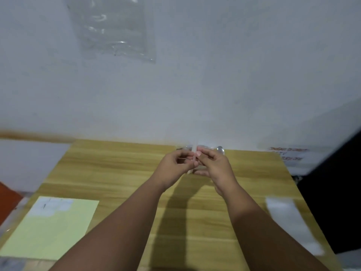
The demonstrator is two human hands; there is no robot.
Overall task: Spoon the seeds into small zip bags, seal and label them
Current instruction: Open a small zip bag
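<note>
Both my hands meet above the far middle of the wooden table (pixel 121 173). My left hand (pixel 173 169) and my right hand (pixel 214 167) pinch a small clear zip bag (pixel 195 157) between their fingertips, held edge-on so it shows as a thin pale strip. The picture is blurred, and I cannot tell whether seeds are inside it. A shiny rounded thing, perhaps the spoon (pixel 220 149), lies just behind my right hand at the table's far edge. A pale green sheet (pixel 58 231) with white labels (pixel 52 207) on its top lies at the near left.
A white strip, maybe more bags (pixel 289 222), lies on the table's right side. A big clear plastic bag (pixel 115 28) hangs on the grey wall behind. Dark space borders the table's right edge; orange floor shows at the left.
</note>
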